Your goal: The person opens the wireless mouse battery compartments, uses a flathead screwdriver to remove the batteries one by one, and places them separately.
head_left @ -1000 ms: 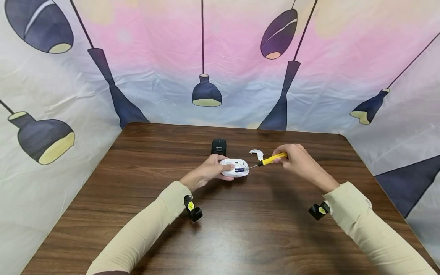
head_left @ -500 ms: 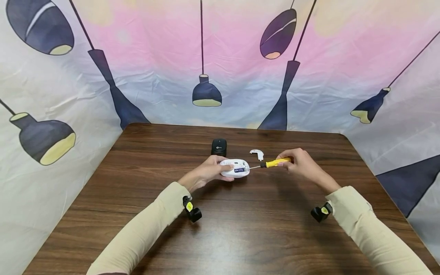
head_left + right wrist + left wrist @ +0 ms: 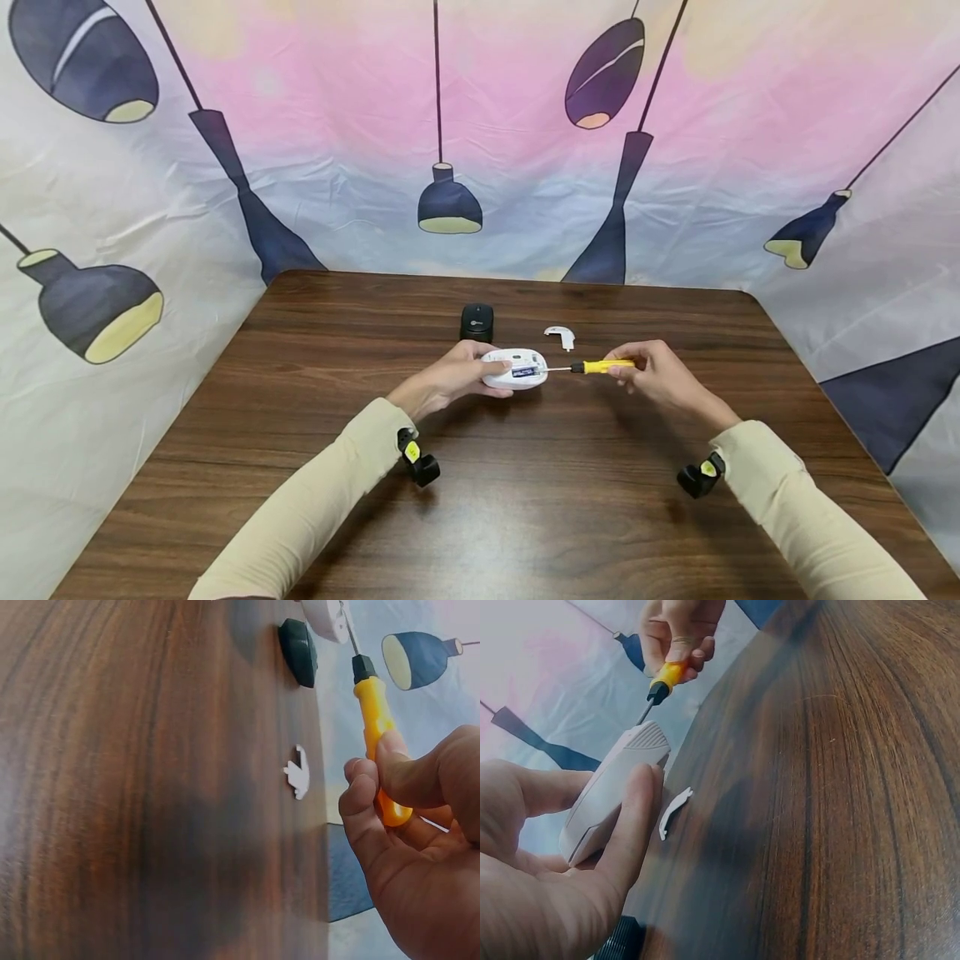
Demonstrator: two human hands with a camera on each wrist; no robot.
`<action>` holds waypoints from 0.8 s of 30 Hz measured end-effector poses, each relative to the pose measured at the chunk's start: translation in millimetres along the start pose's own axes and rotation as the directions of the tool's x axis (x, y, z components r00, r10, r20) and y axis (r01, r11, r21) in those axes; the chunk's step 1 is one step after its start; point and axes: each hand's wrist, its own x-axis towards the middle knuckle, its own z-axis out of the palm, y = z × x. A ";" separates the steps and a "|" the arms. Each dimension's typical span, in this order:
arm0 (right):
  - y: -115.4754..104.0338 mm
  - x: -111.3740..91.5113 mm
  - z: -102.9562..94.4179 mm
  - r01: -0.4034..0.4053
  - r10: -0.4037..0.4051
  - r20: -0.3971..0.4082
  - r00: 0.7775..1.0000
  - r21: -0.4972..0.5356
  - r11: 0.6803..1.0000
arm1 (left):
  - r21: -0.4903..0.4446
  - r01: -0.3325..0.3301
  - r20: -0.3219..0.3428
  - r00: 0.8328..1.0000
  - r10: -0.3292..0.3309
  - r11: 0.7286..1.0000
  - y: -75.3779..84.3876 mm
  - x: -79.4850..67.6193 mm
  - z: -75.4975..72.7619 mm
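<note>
A white computer mouse (image 3: pixel 514 381) is held underside up in my left hand (image 3: pixel 459 370), thumb on its underside and fingers beneath. Its battery bay is uncovered, and a blue battery (image 3: pixel 523 372) lies inside. My right hand (image 3: pixel 654 372) pinches a screwdriver by its yellow handle (image 3: pixel 373 712), which has a black collar. The screwdriver's thin metal shaft (image 3: pixel 558 369) runs level to the bay's right end; whether its tip touches the battery is too small to tell. In the left wrist view the mouse (image 3: pixel 613 787) is seen from the side, between thumb and fingers.
A black mouse (image 3: pixel 477 322) sits on the table behind my left hand. The white battery cover (image 3: pixel 561 337) lies on the wood behind the screwdriver. The brown wooden table (image 3: pixel 480 500) runs back to a cloth backdrop (image 3: pixel 360 167) printed with lamps.
My right hand has come down and nearer to me, so the screwdriver has gone from slanted to nearly level. The left hand and white mouse have barely moved.
</note>
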 end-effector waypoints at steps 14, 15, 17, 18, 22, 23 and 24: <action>18.3 -6.5 10.1 -0.069 0.069 0.007 0.998 0.200 0.977 | -0.020 0.004 0.025 1.000 -0.004 1.000 0.2 1.0 4.6; 19.2 -6.6 10.4 -0.074 0.073 0.012 0.997 0.217 0.973 | -0.021 0.005 0.027 1.000 -0.004 1.000 0.1 1.0 4.7; 20.5 -6.5 11.3 -0.082 0.079 0.023 0.997 0.251 0.964 | -0.021 0.005 0.030 1.000 -0.005 1.000 0.0 1.0 5.3; 21.2 -6.5 11.7 -0.086 0.082 0.027 0.996 0.261 0.961 | -0.023 0.004 0.032 0.999 -0.004 1.000 -0.1 1.1 5.6; 23.2 -7.4 12.3 -0.103 0.095 0.041 0.995 0.288 0.952 | -0.030 0.002 0.041 0.999 -0.001 1.000 -0.2 1.7 6.7; 23.7 -7.8 12.2 -0.106 0.097 0.044 0.994 0.291 0.951 | -0.033 0.003 0.043 0.999 -0.002 0.999 -0.4 2.2 6.8; 24.1 -8.1 12.3 -0.108 0.098 0.047 0.994 0.295 0.949 | -0.035 0.006 0.043 0.999 -0.004 0.999 -0.4 2.7 7.0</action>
